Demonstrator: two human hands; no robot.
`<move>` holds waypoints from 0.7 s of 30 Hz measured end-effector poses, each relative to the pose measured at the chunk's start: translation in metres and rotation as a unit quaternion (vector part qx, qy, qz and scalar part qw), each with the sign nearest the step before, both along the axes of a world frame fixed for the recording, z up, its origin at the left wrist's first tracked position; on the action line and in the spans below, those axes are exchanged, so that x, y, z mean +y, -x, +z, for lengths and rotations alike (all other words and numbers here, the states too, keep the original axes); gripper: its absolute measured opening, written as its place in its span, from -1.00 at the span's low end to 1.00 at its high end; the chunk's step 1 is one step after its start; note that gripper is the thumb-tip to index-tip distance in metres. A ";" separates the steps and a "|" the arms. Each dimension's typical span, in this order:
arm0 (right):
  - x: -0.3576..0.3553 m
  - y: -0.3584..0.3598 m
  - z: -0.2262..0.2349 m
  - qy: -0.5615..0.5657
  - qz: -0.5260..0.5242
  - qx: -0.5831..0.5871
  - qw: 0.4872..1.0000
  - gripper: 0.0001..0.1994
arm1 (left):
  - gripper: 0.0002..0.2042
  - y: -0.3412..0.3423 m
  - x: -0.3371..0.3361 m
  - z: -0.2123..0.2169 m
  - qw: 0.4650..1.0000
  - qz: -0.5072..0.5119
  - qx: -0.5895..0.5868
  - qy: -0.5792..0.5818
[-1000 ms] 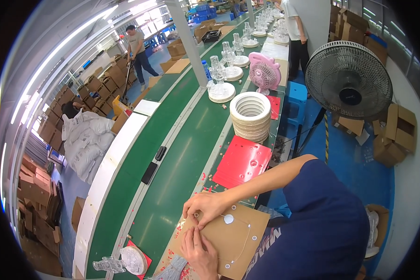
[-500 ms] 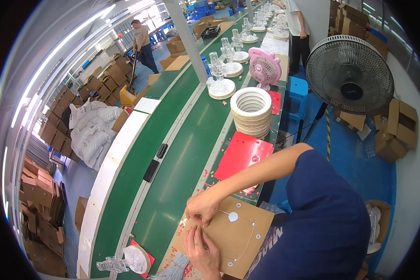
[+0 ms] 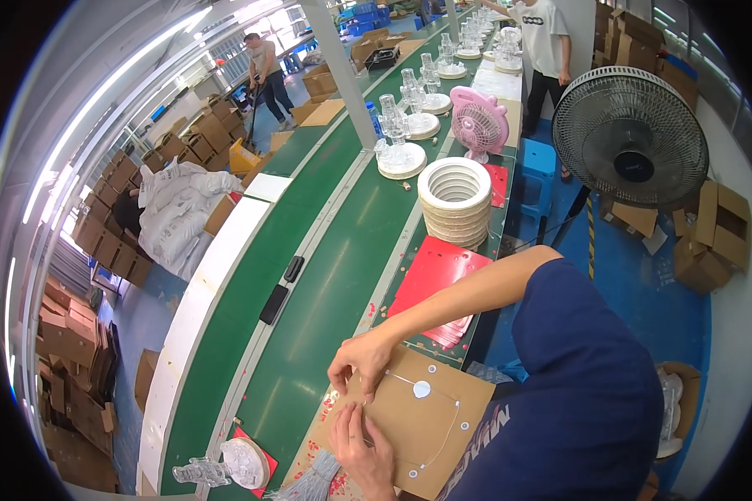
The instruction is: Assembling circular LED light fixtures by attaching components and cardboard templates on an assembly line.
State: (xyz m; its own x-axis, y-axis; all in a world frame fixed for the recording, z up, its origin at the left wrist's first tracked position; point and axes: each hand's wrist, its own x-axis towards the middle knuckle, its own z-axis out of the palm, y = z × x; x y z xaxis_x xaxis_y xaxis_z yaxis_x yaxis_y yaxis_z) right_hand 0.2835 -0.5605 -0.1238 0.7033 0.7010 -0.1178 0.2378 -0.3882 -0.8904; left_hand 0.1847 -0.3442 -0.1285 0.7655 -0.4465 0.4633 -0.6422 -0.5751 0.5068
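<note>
Head view. A green conveyor belt [image 3: 326, 275] runs down a factory hall lined with cardboard boxes [image 3: 75, 367]. At its near end lies a brown cardboard panel [image 3: 443, 434] carrying a thin wire loop and a white disc [image 3: 422, 389]. The right hand [image 3: 361, 361] pinches the panel's upper left edge; the left hand [image 3: 355, 434], fingers curled, presses on the panel just below it. Beyond lie red sheets [image 3: 439, 280], stacked white rings [image 3: 454, 199], a pink fan [image 3: 479, 123] and a black standing fan [image 3: 631, 138]. The navy sleeve hides the panel's right corner; whatever sits under the fingertips is too small to make out.

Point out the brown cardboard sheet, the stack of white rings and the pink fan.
brown cardboard sheet [image 3: 464, 401]: head view, bare right part.
stack of white rings [image 3: 454, 219]: head view, side.
pink fan [image 3: 480, 123]: head view, grille.
</note>
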 end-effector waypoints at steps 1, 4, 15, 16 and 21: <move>0.000 0.000 -0.003 -0.017 -0.029 -0.009 0.999 -0.56 | -0.77 -0.001 0.000 0.000 1.000 0.001 0.000 0.000; 0.003 -0.005 -0.007 -0.002 -0.003 0.005 1.000 -0.49 | -0.77 -0.002 0.002 0.001 0.999 0.015 0.014 0.025; 0.006 -0.013 -0.010 0.030 -0.032 0.162 0.986 -0.46 | -0.78 -0.005 0.004 0.000 1.000 0.012 0.015 0.022; 0.007 -0.013 -0.011 0.026 -0.033 0.163 0.986 -0.46 | -0.78 -0.006 0.004 -0.001 1.000 0.011 0.011 0.021; 0.005 -0.014 -0.013 0.027 -0.037 0.140 0.989 -0.47 | -0.72 -0.009 0.001 0.002 1.000 -0.005 0.011 0.004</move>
State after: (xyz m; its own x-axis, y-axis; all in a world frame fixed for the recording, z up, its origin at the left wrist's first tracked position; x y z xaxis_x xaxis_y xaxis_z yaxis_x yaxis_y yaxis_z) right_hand 0.2973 -0.5552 -0.1372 0.6871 0.6367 -0.3500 -0.0450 -0.4435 -0.8952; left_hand 0.1941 -0.3435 -0.1261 0.7707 -0.4515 0.4497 -0.6370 -0.5647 0.5248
